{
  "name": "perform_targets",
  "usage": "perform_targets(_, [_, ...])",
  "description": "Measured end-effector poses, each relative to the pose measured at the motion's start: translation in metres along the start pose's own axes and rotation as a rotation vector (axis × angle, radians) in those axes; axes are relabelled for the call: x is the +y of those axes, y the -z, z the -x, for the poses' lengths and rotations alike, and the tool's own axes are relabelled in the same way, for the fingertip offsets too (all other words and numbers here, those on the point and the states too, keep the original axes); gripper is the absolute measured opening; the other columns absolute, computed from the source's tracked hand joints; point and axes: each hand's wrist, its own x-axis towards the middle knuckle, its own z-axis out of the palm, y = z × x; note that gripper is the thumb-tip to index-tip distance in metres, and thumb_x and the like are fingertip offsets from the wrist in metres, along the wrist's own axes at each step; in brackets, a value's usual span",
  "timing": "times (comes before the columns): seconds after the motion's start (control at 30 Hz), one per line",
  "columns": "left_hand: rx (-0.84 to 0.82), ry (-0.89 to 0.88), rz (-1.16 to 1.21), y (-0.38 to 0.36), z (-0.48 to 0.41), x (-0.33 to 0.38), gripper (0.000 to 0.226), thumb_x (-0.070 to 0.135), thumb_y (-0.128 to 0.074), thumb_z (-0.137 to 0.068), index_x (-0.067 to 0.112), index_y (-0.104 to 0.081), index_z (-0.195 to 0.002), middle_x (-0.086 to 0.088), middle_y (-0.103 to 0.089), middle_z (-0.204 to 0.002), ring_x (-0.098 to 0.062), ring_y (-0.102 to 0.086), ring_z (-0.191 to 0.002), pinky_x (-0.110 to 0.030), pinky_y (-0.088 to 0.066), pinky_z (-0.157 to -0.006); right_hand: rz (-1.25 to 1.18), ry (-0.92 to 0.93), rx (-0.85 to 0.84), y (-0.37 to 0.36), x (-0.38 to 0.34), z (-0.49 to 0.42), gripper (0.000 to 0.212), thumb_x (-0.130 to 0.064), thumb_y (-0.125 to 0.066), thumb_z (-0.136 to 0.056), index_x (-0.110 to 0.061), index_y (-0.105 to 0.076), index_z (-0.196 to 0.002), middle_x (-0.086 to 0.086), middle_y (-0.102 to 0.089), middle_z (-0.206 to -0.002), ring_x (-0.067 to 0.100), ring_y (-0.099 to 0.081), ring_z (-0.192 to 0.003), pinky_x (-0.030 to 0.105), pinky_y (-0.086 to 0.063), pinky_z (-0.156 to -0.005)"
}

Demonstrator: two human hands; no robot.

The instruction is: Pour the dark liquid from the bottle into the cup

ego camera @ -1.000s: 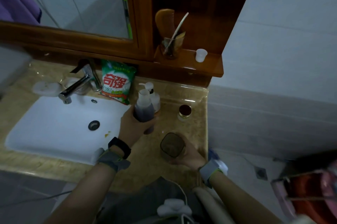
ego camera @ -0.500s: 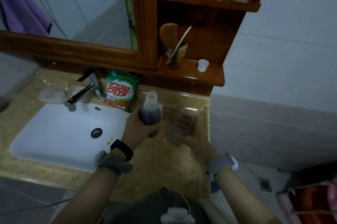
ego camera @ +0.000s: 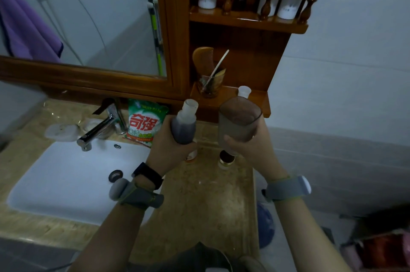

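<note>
Head view: both hands are raised above the marbled counter (ego camera: 210,200) in the middle of the frame. The left hand (ego camera: 165,149) grips the bottle (ego camera: 183,126) round its lower half, fingers wrapped about the body. The bottle stands nearly upright, leaning a little toward the right of the frame. Its pale neck is open at the top, and the dark liquid fills the body below the shoulder. Just to its right the right hand (ego camera: 253,149) holds the cup (ego camera: 238,125) from below, thumb across the near wall and fingers curled behind. The cup is frosted and translucent, its mouth tipped toward the camera (whether anything lies inside I cannot tell). Bottle and cup are near each other but apart, with a narrow gap between them.

Under the cup a small jar (ego camera: 226,158) with a dark top sits on the counter. In the left of the frame lies the white sink (ego camera: 66,174) with a chrome faucet (ego camera: 99,127). A green and red detergent bag (ego camera: 144,125) leans behind it. Above centre, a wooden shelf (ego camera: 259,101) carries a glass (ego camera: 209,85) holding a comb and a small white cup (ego camera: 244,91).
</note>
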Motion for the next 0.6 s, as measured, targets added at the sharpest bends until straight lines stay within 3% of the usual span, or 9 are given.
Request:
perform_targets(0.1, [0.037, -0.071, -0.136, 0.01, -0.001, -0.002, 0.053, 0.018, -0.079, -0.061, 0.025, -0.043, -0.1, 0.014, -0.052, -0.084, -0.011, -0.055, -0.072, -0.027, -0.045, -0.058, -0.043, -0.055, -0.003, -0.001, 0.006, 0.008, 0.068, -0.016, -0.083, -0.064, -0.016, -0.047, -0.122, -0.005, -0.061, -0.11, 0.009, -0.06, -0.1, 0.033, -0.052, -0.087])
perform_targets(0.23, [0.034, -0.138, -0.249, 0.022, -0.001, 0.001, 0.047, 0.03, -0.08, -0.065, 0.03, -0.044, -0.096, 0.017, -0.053, -0.081, -0.002, -0.054, -0.072, -0.027, -0.047, -0.057, 0.023, -0.006, -0.003, -0.001, 0.01, 0.013, 0.071, -0.021, -0.083, -0.064, -0.014, -0.045, -0.124, 0.003, -0.06, -0.116, 0.02, -0.058, -0.107, 0.043, -0.052, -0.088])
perform_targets(0.43, [0.002, -0.226, -0.37, 0.029, -0.004, 0.003, 0.052, 0.024, -0.082, -0.064, 0.013, -0.056, -0.108, -0.008, -0.065, -0.096, -0.024, -0.06, -0.085, -0.032, -0.044, -0.072, 0.136, -0.017, 0.013, -0.006, 0.021, 0.013, 0.071, -0.038, -0.081, -0.06, -0.024, -0.047, -0.121, -0.012, -0.06, -0.109, 0.01, -0.059, -0.101, 0.022, -0.05, -0.082])
perform_targets(0.6, [-0.008, -0.26, -0.466, 0.029, -0.003, 0.006, 0.051, 0.03, -0.079, -0.066, 0.014, -0.056, -0.108, -0.009, -0.066, -0.096, -0.026, -0.061, -0.084, -0.033, -0.045, -0.071, 0.23, 0.032, 0.069, -0.013, 0.026, 0.013, 0.078, -0.045, -0.078, -0.059, -0.022, -0.042, -0.124, -0.005, -0.058, -0.114, 0.011, -0.054, -0.1, 0.027, -0.048, -0.085])
